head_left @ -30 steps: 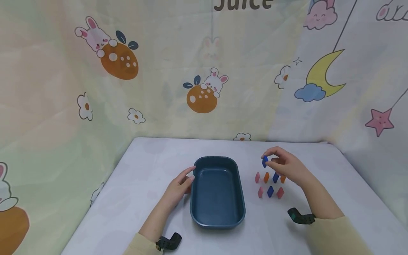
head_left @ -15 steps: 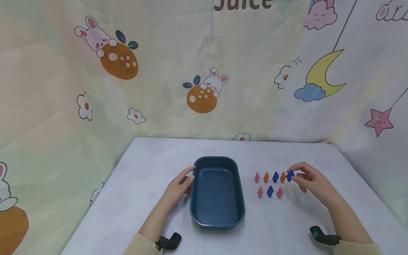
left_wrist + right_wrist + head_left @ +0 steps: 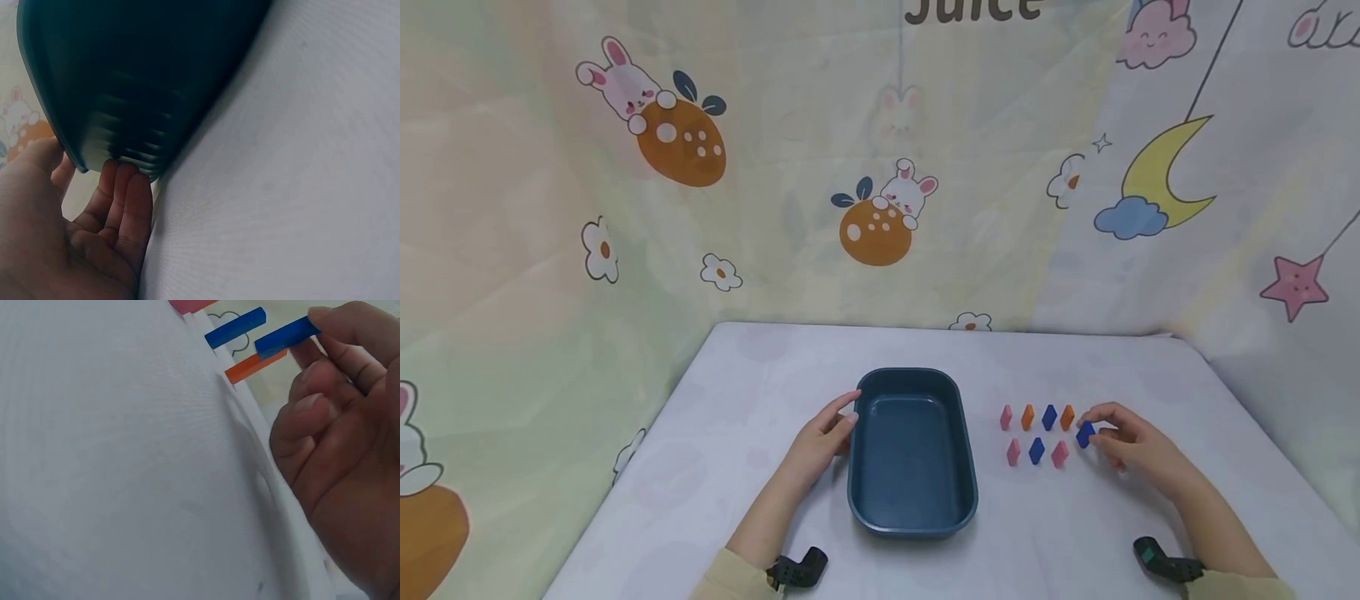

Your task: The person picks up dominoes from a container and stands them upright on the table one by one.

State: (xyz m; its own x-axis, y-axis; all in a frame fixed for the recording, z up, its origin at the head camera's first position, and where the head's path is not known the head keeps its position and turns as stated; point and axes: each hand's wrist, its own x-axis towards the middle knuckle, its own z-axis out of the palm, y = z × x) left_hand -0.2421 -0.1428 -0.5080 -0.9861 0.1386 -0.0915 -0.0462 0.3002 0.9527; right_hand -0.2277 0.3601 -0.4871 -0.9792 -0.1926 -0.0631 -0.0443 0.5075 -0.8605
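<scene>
My right hand [image 3: 1131, 442] pinches a blue diamond-shaped block [image 3: 1086, 434] between thumb and fingertips, just right of two rows of small upright blocks. In the right wrist view the pinched blue block [image 3: 287, 337] overlaps an orange block [image 3: 250, 367]; whether it touches the table is hard to tell. The back row has a pink block [image 3: 1006, 417], an orange, a blue and another orange. The front row holds a pink, a blue block [image 3: 1036, 451] and a pink. At the left side of a dark blue-green tray [image 3: 913, 523], my left hand [image 3: 820, 437] rests its fingers against rim and outer wall [image 3: 131, 125].
A white-covered table [image 3: 760, 367] carries everything. Behind it hangs a patterned cloth backdrop [image 3: 775, 167]. The tray stands between my left hand and the blocks, with a strip of table separating it from them.
My right hand has carried the blue block from behind the back row to the rows' right end, then slightly nearer to me. The left hand and the tray stay in place.
</scene>
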